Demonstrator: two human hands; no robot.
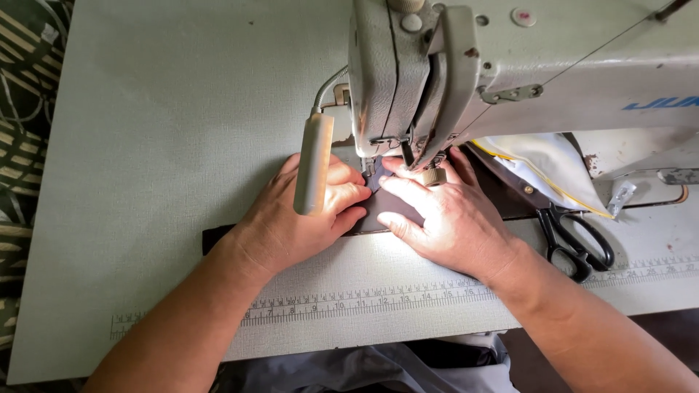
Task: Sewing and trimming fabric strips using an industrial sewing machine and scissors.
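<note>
So the dark fabric piece [386, 211] is lying flat on the surface [145, 145], right under the head of the sewing machine [510, 65], with its far edge tucked in at the presser foot [403, 154]. A strip of it runs out to the left, past the wrist, along the front edge of the machine bed.

Both hands are pressing it down rather than gripping it. Left hand [295, 218] sits on the left side of the piece, fingers [349, 195] curled and pointing toward the needle area, palm down on the cloth. Right hand [448, 218] is on the right, fingers [404, 191] stretched out fairly flat across the fabric, tips nearly meeting the left hand's. Nothing is pinched that I can see, just held flat.

A cream-coloured lamp on a flexible neck [314, 164] hangs over the left hand and hides part of it. Black scissors [575, 240] lie just to the right of the right wrist, near a bundle of white cloth with a yellow edge [550, 167] behind the machine arm. A printed ruler strip [364, 302] runs along the surface in front of both forearms.
</note>
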